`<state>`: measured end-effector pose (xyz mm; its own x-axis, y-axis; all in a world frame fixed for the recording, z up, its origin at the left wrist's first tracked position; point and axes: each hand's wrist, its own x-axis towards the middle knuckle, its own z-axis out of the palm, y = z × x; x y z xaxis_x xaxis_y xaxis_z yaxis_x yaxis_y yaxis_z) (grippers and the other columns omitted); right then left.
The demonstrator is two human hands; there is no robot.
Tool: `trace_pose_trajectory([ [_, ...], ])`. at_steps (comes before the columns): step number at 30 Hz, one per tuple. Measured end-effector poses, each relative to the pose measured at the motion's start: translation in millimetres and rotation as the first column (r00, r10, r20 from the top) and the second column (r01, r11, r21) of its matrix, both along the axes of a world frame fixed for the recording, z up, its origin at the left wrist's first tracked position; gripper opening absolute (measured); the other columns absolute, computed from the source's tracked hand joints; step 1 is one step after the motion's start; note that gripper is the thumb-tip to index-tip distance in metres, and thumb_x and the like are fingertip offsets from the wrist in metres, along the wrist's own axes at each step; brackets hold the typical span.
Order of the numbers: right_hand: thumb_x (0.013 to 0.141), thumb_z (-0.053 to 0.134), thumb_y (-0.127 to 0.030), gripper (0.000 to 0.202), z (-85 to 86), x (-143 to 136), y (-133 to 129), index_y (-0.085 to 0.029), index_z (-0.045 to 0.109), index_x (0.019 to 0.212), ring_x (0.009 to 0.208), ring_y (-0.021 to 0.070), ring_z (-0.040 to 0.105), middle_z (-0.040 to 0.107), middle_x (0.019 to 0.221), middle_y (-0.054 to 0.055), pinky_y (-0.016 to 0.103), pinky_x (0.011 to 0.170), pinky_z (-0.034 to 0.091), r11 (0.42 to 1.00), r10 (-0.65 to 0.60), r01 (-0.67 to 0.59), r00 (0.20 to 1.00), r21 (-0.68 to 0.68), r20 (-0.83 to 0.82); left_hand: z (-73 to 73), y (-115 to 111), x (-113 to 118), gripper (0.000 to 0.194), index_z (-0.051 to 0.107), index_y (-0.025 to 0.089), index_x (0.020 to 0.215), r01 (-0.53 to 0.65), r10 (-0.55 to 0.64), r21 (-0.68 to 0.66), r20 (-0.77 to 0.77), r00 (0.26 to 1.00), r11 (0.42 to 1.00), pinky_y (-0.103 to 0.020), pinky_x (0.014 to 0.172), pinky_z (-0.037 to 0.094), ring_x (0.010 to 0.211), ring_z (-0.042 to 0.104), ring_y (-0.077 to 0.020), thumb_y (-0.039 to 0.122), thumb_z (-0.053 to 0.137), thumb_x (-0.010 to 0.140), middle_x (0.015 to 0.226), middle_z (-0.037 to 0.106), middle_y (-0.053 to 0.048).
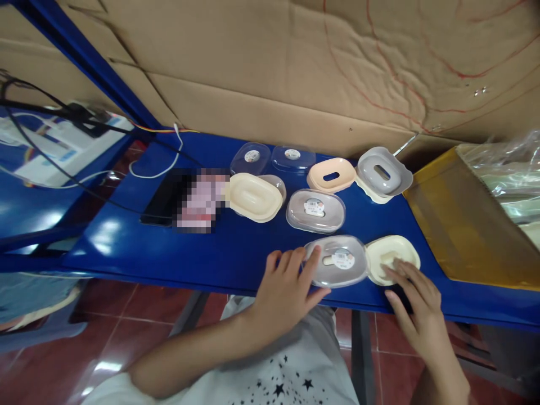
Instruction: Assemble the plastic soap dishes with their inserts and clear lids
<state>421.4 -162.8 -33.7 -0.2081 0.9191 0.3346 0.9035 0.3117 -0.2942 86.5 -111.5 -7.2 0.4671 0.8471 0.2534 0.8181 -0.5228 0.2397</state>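
In the head view, my left hand [287, 284] rests with spread fingers at the left side of a grey soap dish [356, 275] under a clear lid with a round label. Its fingertips touch the lid's left edge. Just right of that dish lies a cream soap dish [405, 247] without a lid. My right hand [415, 298] reaches over it, fingers stretched into its hollow and thumb apart near the front rim. The fingers partly cover the hollow. Behind my left hand's dish sits another lidded, labelled grey soap dish [295, 216].
Along the back lie clear lids [248, 163], a peach soap dish [341, 169] and a grey dish [394, 180] on a cream piece. A cream dish [248, 205] and a phone [162, 202] are leftward. An open carton [455, 225] bounds the right; a power strip [71, 152] is far left.
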Motion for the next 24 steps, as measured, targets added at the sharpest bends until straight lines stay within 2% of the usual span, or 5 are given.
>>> trace_pose_trajectory([
  [6,0.107,0.064,-0.037,0.037,-15.2,-7.0,-33.7,-0.032,0.069,0.143,0.121,0.0377,0.072,0.073,0.143,0.012,0.056,0.104,0.043,0.983,-0.143,0.136,0.989,0.12,0.045,5.7,32.3,52.3,0.076,0.041,0.006,0.162,0.003,-0.004,-0.057,-0.023,1.0,0.998,-0.049,0.089,0.052,0.103,0.068,-0.0342,0.054,0.064,0.108,0.117,0.069,-0.019],
  [12,0.105,0.067,-0.026,0.035,-13.1,-41.1,-30.4,-0.033,0.072,0.139,0.11,0.0313,0.075,0.079,0.13,0.007,0.05,0.099,0.04,0.992,0.022,-0.024,1.0,0.121,0.016,10.5,54.8,69.4,0.076,0.02,0.012,0.173,0.083,-0.07,-0.186,0.075,0.995,0.979,-0.05,0.094,0.054,0.112,0.07,-0.035,0.041,0.055,0.112,0.131,0.068,-0.019],
  [16,0.106,0.062,-0.02,0.054,-7.2,-85.6,-13.7,-0.035,0.059,0.157,0.118,0.0297,0.075,0.078,0.136,0.005,0.049,0.102,0.043,0.982,0.183,-0.182,0.983,0.045,-0.009,16.5,51.0,40.6,0.07,0.008,0.025,0.177,0.243,-0.203,-0.23,0.184,0.962,0.942,-0.05,0.102,0.054,0.13,0.067,-0.0326,0.028,0.042,0.115,0.146,0.065,-0.016],
  [19,0.107,0.057,-0.018,0.059,-2.2,-115.6,-2.4,-0.034,0.052,0.163,0.128,0.0302,0.072,0.076,0.141,0.006,0.051,0.108,0.049,0.957,0.288,-0.289,0.957,-0.008,-0.038,16.7,42.9,-1.9,0.065,0.014,0.028,0.176,0.319,-0.256,-0.227,0.266,0.929,0.92,-0.05,0.111,0.052,0.141,0.061,-0.0301,0.034,0.041,0.117,0.159,0.058,-0.015],
  [24,0.106,0.057,-0.015,0.055,2.3,-144.1,10.0,-0.026,0.054,0.16,0.145,0.0296,0.062,0.068,0.153,0.011,0.053,0.116,0.055,0.891,0.452,-0.453,0.878,0.032,-0.156,1.0,18.2,-72.2,0.061,0.031,0.03,0.17,0.234,-0.183,-0.174,0.264,0.947,0.957,-0.051,0.116,0.05,0.143,0.059,-0.0315,0.042,0.055,0.115,0.157,0.06,-0.015],
])
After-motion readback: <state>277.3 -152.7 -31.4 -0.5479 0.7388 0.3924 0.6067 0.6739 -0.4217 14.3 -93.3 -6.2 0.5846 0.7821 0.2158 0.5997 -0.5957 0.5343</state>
